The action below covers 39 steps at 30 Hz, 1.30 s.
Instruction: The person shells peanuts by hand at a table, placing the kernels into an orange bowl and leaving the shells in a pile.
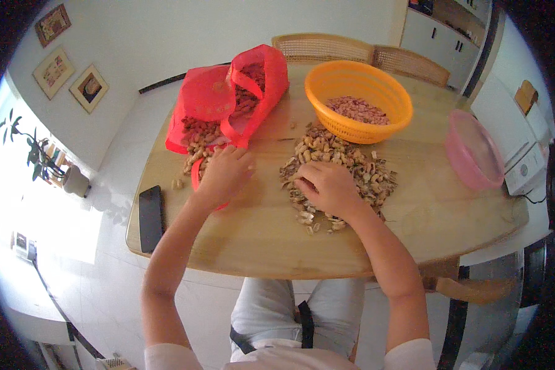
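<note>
My left hand rests at the mouth of a red bag, over unshelled peanuts that spill from it; its fingertips are partly hidden, so what they hold cannot be told. My right hand is curled above a heap of peanut shells in the middle of the table; whether something lies between its fingers is not clear. Just behind the heap stands an orange plastic basket with shelled peanuts in its bottom. A strap of the bag runs under my left hand.
A black smartphone lies at the left edge of the wooden table. On the right are a pink plastic basin and a white box. Two chairs with woven backs stand beyond the far edge.
</note>
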Each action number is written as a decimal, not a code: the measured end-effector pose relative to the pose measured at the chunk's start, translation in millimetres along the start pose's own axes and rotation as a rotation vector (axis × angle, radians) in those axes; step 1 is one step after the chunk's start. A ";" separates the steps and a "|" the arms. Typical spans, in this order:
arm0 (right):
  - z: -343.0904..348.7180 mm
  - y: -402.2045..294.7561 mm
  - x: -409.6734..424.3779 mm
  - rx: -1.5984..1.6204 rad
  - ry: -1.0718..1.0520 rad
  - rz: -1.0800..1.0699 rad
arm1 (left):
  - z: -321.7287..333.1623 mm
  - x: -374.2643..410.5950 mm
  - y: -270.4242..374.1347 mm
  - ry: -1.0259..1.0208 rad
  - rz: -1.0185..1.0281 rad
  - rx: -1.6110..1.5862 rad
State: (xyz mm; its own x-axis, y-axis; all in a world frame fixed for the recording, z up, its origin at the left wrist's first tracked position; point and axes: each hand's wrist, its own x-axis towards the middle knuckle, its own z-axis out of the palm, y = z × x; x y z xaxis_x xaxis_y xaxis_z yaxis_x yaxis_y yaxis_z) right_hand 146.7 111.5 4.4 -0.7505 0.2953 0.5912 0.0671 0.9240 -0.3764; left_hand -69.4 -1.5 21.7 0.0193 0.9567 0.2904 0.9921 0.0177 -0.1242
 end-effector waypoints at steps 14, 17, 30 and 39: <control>-11.3 -11.9 2.5 0.286 0.013 0.186 | 8.9 16.9 76.3 0.068 -0.146 -1.673; -9.8 -13.8 2.7 0.279 -0.005 0.133 | 2.9 10.4 79.9 0.053 -0.162 -1.674; -8.1 -13.9 -1.4 0.420 -0.001 0.217 | -3.3 3.1 93.0 0.038 -0.152 -1.474; 4.4 -7.6 0.1 0.272 0.068 0.092 | 4.4 4.3 93.5 0.291 -0.293 -1.486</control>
State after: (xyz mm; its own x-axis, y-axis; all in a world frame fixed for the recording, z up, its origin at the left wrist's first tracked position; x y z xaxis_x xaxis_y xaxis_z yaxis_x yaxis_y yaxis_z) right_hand 143.3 103.4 4.2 -0.7033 0.3986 0.5886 -0.0530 0.7962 -0.6027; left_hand 22.9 5.6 7.1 -0.3442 0.8804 0.3261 0.1867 -0.2762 0.9428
